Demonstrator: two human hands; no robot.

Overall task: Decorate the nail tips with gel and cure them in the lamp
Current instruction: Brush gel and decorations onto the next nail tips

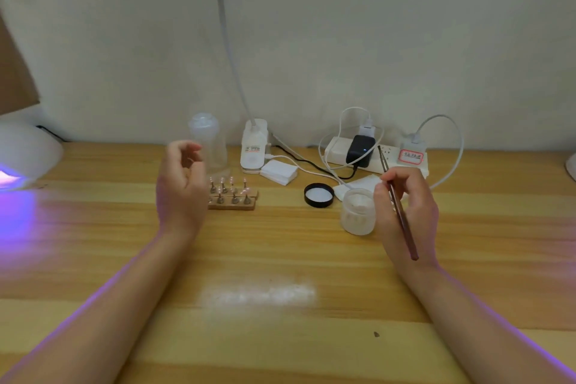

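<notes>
Gripping a thin brush [398, 208] between thumb and curled fingers, the right hand [405, 212] hovers by the frosted jar [357, 212], partly covering its right side; the brush tip points toward the back edge of the bench [280, 259] and is too fine to read. The left hand [180, 187] hangs over the bench with fingers loosely curled, holding nothing, blurred at the fingertips, and hides the left end of the wooden stand [233, 201] of nail tips [232, 184], whose decoration cannot be made out. A black lid [318, 195] lies beside the jar. The curing lamp [21, 156], glowing violet, is cut off at the left edge. A clear bottle [208, 140] stands blurred near the back edge.
</notes>
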